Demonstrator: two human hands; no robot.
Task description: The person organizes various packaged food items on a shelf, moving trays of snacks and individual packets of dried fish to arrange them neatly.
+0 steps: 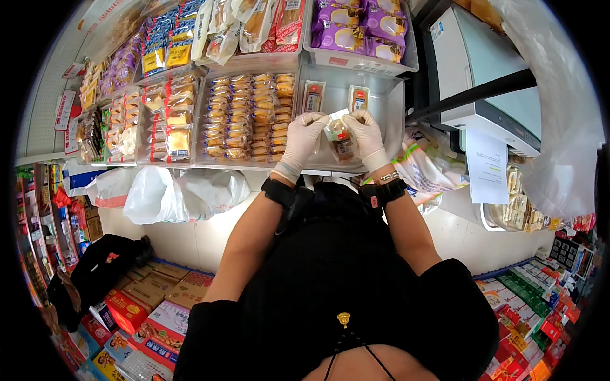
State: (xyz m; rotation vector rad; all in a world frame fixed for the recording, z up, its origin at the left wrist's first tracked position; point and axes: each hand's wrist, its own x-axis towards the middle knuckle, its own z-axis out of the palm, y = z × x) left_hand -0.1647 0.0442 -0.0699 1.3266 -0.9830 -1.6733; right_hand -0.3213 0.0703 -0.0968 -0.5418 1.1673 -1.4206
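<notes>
- Head view: one small clear-film packet (338,131), brownish and rounded inside, with a green and red patch on its face, is held up at the near side of a smooth, pale plastic bin (387,120).
- Left grip (303,142): covered by a thin, creased white glove; finger and thumb are pinched together at the left upper edge of the packet.
- Right grip (368,140): gloved alike; fingertips are brought together at the right upper edge, so the packet is held between both sides.
- Directly beneath, a brown wrapped piece (344,151) is seen; whether it is joined to the packet cannot be told.
- Within the same bin, two oblong packets, a left one (313,100) and a right one (359,97), are laid well apart, film glossy, labels darker.
- To the left, golden finger-shaped pastries (241,120), individually wrapped, are packed in tight rows.
- Behind the bin, purple pillow-shaped packets (343,32) in crinkled foil-like film are stacked in a grey tray (360,62).
- To the right, a boxy pale machine (486,57) with flat panels is noted; below it, a flat paper sheet (488,168) is hung.
</notes>
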